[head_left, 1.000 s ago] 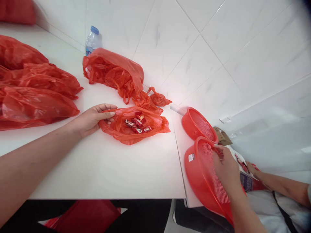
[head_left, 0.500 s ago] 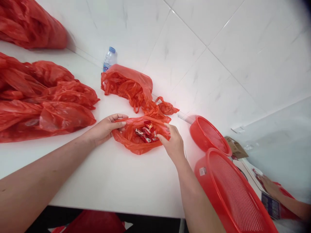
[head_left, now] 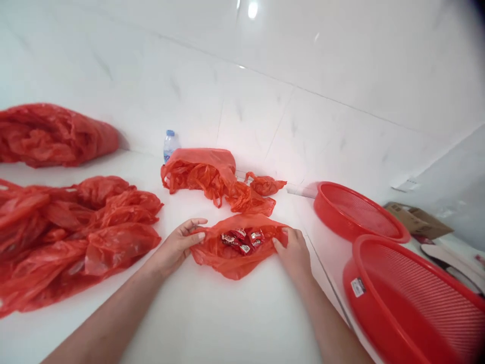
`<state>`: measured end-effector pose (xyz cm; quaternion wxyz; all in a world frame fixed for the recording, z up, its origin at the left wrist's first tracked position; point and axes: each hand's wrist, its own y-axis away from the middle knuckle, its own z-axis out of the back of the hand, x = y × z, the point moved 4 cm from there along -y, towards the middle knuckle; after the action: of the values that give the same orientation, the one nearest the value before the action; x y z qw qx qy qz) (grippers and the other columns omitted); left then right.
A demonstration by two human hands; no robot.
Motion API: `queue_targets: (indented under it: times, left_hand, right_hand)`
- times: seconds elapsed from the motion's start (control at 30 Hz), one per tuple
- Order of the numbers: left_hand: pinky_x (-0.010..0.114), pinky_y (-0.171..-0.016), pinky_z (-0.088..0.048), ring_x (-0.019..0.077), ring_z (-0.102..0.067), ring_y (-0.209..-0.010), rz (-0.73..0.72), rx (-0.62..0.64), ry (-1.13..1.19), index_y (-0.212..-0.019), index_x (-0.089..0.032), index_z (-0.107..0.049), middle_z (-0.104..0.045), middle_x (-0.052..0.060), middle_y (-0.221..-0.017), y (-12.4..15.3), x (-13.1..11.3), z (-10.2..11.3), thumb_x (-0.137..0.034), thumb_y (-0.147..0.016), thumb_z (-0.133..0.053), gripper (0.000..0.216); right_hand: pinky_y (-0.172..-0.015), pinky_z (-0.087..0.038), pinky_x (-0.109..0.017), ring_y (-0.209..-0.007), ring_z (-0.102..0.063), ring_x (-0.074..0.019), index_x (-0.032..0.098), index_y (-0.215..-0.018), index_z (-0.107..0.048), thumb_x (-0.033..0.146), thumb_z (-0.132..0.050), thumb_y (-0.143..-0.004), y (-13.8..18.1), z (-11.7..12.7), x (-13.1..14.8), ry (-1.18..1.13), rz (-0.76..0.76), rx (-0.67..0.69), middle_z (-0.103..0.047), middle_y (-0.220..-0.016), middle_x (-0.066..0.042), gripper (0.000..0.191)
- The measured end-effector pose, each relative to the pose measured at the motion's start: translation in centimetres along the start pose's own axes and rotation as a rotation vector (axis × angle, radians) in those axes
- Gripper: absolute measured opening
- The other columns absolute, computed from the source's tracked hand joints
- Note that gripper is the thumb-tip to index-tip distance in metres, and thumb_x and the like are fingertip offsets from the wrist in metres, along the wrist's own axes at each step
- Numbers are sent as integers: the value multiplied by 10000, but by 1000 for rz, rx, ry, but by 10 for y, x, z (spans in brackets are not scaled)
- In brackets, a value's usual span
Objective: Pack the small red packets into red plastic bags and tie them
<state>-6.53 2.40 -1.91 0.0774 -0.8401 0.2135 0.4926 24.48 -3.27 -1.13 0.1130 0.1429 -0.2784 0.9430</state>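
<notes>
A red plastic bag [head_left: 235, 268] lies on the white table with its mouth spread wide. Several small red-wrapped candies [head_left: 244, 242] rest inside it. The bag's left edge is pinched between the thumb and fingers of my left hand [head_left: 182, 242]. At the opposite edge my right hand [head_left: 297, 250] grips the rim, its thumb on the inner side. Just behind this bag sits a crumpled heap of red bags [head_left: 200, 174], beside a small knotted-looking red bag [head_left: 267, 184].
A large pile of red bags [head_left: 94, 227] covers the table's left side, with a bulging red bag [head_left: 56, 134] behind. A water bottle [head_left: 170, 144] stands by the tiled wall. Two red mesh baskets [head_left: 352, 210] and a cardboard box [head_left: 417, 218] are on the right.
My view has tilted up and shifted, so everything sits lower in it. My right thumb has drawn back from the candies to the bag's rim. The co-worker's hand is out of view.
</notes>
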Motion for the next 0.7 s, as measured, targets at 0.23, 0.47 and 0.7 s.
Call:
queue_targets:
  times: [0.23, 0.47, 0.7]
  left_hand:
    - [244, -679, -515, 131, -642, -710, -16, -84, -188, -1097, -205, -549, -674, 17, -884, 7, -4, -9, -279, -659, -779, 501]
    - [291, -668, -501, 163, -612, -752, -254, -383, -459, -1184, -210, -483, -592, 47, -1007, 24, 6, -7, -455, -581, -773, 712]
    - [201, -468, -365, 97, -443, -518, -199, -275, -739, -924, -169, -611, -509, -42, -606, 33, -3, -12, -428, -687, -684, 359]
  right_hand:
    - [-742, -424, -309, -872, -593, -198, 209, -1012, -569, 159, -430, -832, 1, -7, -7, -114, -162, 31, -597, -988, -63, 233]
    - [-677, -441, -261, -804, -626, -162, 262, -1018, -588, 66, -477, -700, 1, -9, -10, -388, -224, 32, -675, -914, 7, 390]
    - [-647, -433, -282, -694, -577, -171, 215, -1005, -583, 156, -455, -721, -10, 28, -9, -590, -284, -182, -641, -812, -9, 317]
